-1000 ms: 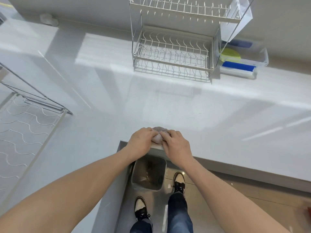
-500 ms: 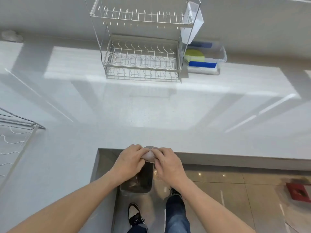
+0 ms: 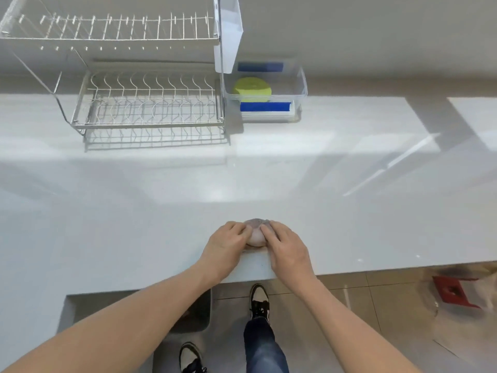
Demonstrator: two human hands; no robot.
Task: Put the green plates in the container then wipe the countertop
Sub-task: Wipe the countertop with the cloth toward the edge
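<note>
White countertop; left hand, right hand pinching cloth wad; dish rack, container behind.

I stand in a kitchen: a white worktop, a wire dish rack against the wall, tiled floor below.

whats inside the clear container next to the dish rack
Inside the clear container lies a stack of green plates. The number of plates is unclear, and the rack's white holder covers the container's back left corner.
</note>
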